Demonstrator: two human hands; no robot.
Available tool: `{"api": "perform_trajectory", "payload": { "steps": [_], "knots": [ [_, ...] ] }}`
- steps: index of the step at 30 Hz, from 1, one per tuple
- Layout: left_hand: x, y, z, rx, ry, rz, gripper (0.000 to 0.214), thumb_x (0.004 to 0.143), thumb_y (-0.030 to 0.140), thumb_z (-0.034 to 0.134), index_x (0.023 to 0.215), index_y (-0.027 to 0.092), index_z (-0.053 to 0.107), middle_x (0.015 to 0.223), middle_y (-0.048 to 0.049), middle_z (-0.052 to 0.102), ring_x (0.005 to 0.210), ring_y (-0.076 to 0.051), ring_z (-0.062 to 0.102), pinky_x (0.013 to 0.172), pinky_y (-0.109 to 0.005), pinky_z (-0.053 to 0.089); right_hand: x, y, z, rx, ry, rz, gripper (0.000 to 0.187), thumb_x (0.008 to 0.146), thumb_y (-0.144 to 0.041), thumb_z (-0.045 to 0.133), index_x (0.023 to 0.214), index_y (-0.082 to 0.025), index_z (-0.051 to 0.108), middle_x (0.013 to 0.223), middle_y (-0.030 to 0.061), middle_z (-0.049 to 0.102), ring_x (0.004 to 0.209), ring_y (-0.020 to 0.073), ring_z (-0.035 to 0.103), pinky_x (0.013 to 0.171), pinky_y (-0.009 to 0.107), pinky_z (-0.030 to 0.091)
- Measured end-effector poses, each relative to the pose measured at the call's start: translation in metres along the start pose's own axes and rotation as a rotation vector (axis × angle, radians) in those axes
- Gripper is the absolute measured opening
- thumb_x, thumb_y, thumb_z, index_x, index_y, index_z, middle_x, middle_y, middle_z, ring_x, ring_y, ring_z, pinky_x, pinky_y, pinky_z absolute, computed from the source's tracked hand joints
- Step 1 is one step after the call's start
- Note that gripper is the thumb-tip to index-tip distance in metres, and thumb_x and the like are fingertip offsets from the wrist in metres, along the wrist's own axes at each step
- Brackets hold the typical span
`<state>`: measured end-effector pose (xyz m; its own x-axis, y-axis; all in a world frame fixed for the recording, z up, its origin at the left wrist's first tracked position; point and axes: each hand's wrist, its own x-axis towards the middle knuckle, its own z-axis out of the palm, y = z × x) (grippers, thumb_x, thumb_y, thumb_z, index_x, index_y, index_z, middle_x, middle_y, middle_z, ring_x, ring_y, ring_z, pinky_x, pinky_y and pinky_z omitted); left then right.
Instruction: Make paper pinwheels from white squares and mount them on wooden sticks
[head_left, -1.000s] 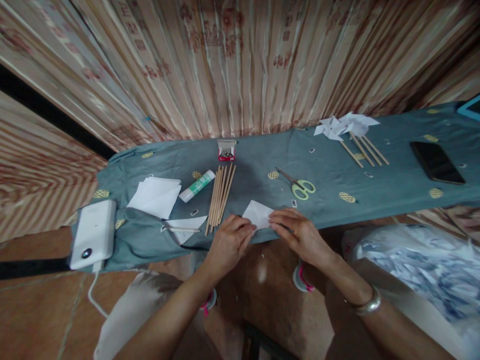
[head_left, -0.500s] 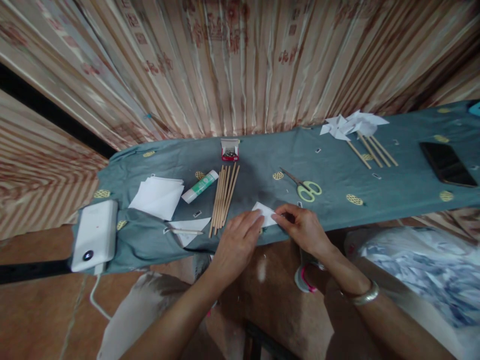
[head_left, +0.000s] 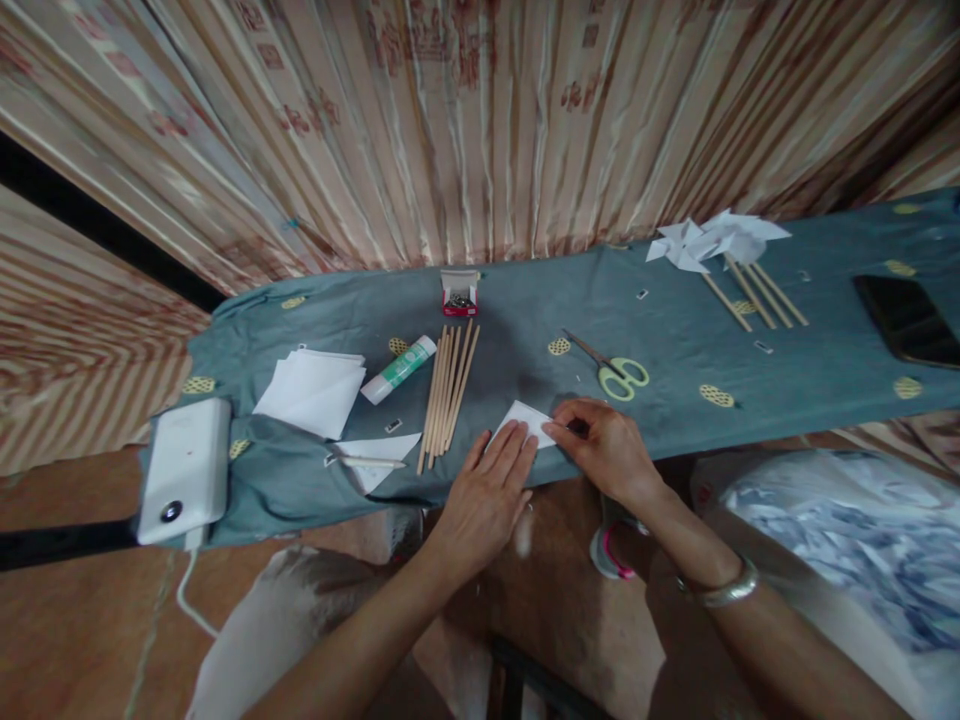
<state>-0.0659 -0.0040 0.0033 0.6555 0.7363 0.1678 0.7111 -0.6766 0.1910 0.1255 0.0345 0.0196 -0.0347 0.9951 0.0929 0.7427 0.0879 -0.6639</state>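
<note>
A small folded piece of white paper (head_left: 523,412) lies at the table's front edge. My left hand (head_left: 491,490) rests flat across it, fingers stretched out and pressing it down. At the paper's right corner, the thumb and fingertips of my right hand (head_left: 604,445) pinch it. Just left of the paper is a bundle of wooden sticks (head_left: 448,390). Green-handled scissors (head_left: 611,370) lie beyond my right hand, blades pointing to the back left. Under my left palm the lower part of the paper is hidden.
A glue stick (head_left: 397,370), stacked white paper (head_left: 313,392), a pencil (head_left: 371,461) on a paper triangle (head_left: 375,478) and a white device (head_left: 187,465) are leftward. Behind stands an open red box (head_left: 460,300) of small metal pieces. Rightward lie paper pinwheels (head_left: 716,243) and a phone (head_left: 907,318).
My left hand has flattened and spread its fingers over the paper. My right hand still pinches the right corner. The view has shifted slightly.
</note>
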Motion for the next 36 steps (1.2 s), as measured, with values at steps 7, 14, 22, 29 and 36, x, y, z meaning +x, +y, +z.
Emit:
{"api": "perform_trajectory", "payload": {
  "steps": [7, 14, 22, 29, 36],
  "knots": [
    [0.004, -0.001, -0.003, -0.005, -0.027, -0.019, 0.052, 0.094, 0.028, 0.049, 0.141, 0.009, 0.039, 0.149, -0.0165, 0.042, 0.141, -0.027, 0.036, 0.114, -0.048, 0.032, 0.002, -0.001, 0.000, -0.036, -0.014, -0.014, 0.016, 0.082, -0.027, 0.061, 0.067, -0.022, 0.059, 0.075, 0.0029, 0.066, 0.074, 0.0199, 0.062, 0.072, 0.032, 0.045],
    [0.004, -0.002, -0.003, -0.013, -0.028, -0.025, 0.054, 0.094, 0.030, 0.051, 0.142, 0.009, 0.039, 0.150, -0.0155, 0.042, 0.141, -0.027, 0.035, 0.115, -0.048, 0.030, 0.005, 0.000, 0.000, -0.049, -0.041, 0.014, 0.015, 0.081, -0.026, 0.063, 0.067, -0.022, 0.059, 0.073, 0.0017, 0.065, 0.071, 0.0183, 0.061, 0.069, 0.030, 0.043],
    [0.006, -0.003, -0.005, -0.019, -0.047, -0.025, 0.055, 0.093, 0.030, 0.052, 0.141, 0.009, 0.039, 0.150, -0.0162, 0.042, 0.141, -0.028, 0.034, 0.114, -0.049, 0.030, 0.005, -0.001, 0.000, -0.054, -0.041, 0.018, 0.017, 0.081, -0.026, 0.063, 0.066, -0.022, 0.057, 0.074, 0.0020, 0.065, 0.073, 0.0189, 0.062, 0.071, 0.030, 0.043],
    [0.006, -0.004, -0.003, -0.017, -0.053, -0.020, 0.054, 0.093, 0.032, 0.052, 0.141, 0.008, 0.040, 0.149, -0.0170, 0.042, 0.141, -0.028, 0.035, 0.114, -0.048, 0.030, 0.005, 0.002, 0.003, -0.096, -0.017, -0.014, 0.016, 0.081, -0.025, 0.064, 0.067, -0.022, 0.057, 0.075, 0.0030, 0.065, 0.076, 0.0205, 0.062, 0.072, 0.032, 0.044],
    [0.005, -0.004, -0.001, 0.012, -0.047, -0.012, 0.056, 0.093, 0.032, 0.051, 0.142, 0.009, 0.039, 0.151, -0.0165, 0.040, 0.142, -0.027, 0.033, 0.114, -0.047, 0.029, -0.006, 0.003, 0.005, -0.132, 0.050, -0.129, 0.013, 0.084, -0.034, 0.062, 0.079, -0.022, 0.059, 0.084, 0.0062, 0.066, 0.082, 0.0240, 0.060, 0.077, 0.036, 0.046]
  ]
}}
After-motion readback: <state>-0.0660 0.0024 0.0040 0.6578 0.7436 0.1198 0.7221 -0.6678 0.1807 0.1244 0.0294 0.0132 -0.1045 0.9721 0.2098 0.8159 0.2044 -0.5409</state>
